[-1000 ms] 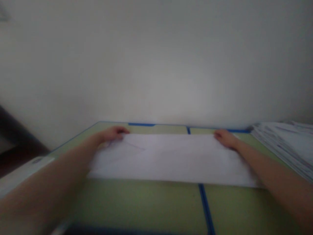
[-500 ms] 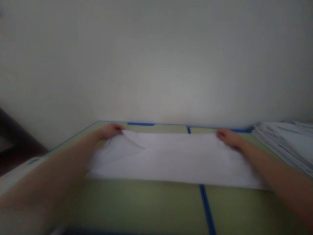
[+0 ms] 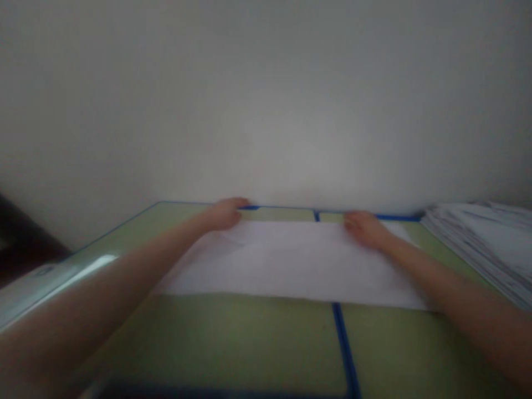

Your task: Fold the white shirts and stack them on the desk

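Note:
A white cloth (image 3: 291, 260) lies spread in a wide strip across the green table top. At its far left edge is my left hand (image 3: 228, 213), fingers stretched to the right and thumb apart, the fingertips reaching past the cloth. My right hand (image 3: 366, 228) rests over the far edge on the right side, its fingers loosely bent and blurred, apparently on top of the cloth. The far right corner of the cloth shows beyond that hand. My forearms cover parts of both short ends.
The green table top (image 3: 233, 343) has blue edging and blue dividing strips. A stack of folded white sheets (image 3: 477, 238) stands at the right. A pale wall (image 3: 266, 100) rises directly behind the table. Something dark (image 3: 29, 238) is at the far left.
Both hands have moved inward along the far edge, off the cloth's corners. The lifted flap on the left has come down nearly flat. Fingers of the left hand have opened.

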{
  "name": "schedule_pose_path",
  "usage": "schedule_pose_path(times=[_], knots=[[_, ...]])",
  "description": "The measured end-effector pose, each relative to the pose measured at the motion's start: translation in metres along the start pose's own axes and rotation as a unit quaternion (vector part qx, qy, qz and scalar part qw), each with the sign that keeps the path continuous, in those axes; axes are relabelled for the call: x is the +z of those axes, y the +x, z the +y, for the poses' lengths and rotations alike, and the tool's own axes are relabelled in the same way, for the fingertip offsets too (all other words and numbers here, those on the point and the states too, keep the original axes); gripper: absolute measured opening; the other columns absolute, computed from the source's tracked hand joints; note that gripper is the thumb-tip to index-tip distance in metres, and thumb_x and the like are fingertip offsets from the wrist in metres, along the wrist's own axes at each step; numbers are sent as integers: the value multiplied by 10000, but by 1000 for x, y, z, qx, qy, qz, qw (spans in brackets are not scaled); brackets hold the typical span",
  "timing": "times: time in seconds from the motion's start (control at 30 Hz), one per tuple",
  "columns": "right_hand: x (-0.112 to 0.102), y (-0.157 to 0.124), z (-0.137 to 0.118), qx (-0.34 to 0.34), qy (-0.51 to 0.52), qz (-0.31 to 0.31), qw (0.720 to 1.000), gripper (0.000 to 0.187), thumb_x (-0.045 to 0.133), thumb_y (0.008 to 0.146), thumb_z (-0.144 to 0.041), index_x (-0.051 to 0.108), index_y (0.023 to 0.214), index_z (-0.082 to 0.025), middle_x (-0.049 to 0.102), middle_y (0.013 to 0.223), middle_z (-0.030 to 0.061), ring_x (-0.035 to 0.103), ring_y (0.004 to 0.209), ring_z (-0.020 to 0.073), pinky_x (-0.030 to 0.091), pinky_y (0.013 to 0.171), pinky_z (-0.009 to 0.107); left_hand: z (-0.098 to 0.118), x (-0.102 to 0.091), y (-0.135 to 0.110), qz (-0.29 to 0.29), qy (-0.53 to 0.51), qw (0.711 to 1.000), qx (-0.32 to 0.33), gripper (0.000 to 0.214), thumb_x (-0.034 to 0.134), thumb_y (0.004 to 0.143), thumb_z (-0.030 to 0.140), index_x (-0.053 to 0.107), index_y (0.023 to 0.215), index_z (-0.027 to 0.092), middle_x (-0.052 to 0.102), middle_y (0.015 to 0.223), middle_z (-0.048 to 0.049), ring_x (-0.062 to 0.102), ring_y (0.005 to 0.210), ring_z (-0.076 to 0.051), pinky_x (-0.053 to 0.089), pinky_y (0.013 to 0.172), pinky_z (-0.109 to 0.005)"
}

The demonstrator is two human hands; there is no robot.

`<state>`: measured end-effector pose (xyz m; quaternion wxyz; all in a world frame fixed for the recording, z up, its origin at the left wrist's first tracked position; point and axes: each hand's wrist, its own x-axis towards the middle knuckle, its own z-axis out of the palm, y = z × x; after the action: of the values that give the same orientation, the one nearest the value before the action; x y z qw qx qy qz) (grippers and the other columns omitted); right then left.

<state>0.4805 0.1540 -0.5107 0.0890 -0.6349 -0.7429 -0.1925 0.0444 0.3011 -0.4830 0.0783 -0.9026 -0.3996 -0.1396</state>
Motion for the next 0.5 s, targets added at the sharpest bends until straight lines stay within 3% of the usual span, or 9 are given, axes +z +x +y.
schedule_pose_path(times=[0.1,0.2,0.3,0.5], knots=[[5,2,-57,-57,22,-26,998,563,298,909,-484,487,1306,-132,432,1377,148,344,1292,285,216,1066,435,91,11,1,-41,-48,991,119,680,296,882,529,296,1426,121,269,1487,-99,229,1371,-191,181,1106,-284],[14,0,-93,-81,40,-51,995,679,235,903,-559,315,1420,-126,284,1470,139,214,1361,294,138,1092,475,150,29,3,-61,-53,980,180,832,283,832,669,213,1453,120,164,1512,-123,128,1396,-239,103,1123,-338],[21,-8,-88,-51,40,-80,995,753,199,883,-622,275,1436,-117,246,1482,150,199,1366,304,131,1093,485,168,45,5,-87,-52,979,178,869,264,800,725,186,1465,171,133,1517,-124,110,1396,-278,88,1118,-408],[16,-50,-5,80,5,-110,991,740,235,879,-618,324,1407,-107,280,1462,178,231,1356,307,176,1085,464,162,51,15,-116,-55,979,158,866,299,783,736,180,1466,219,112,1522,-120,96,1396,-297,125,1101,-450]])
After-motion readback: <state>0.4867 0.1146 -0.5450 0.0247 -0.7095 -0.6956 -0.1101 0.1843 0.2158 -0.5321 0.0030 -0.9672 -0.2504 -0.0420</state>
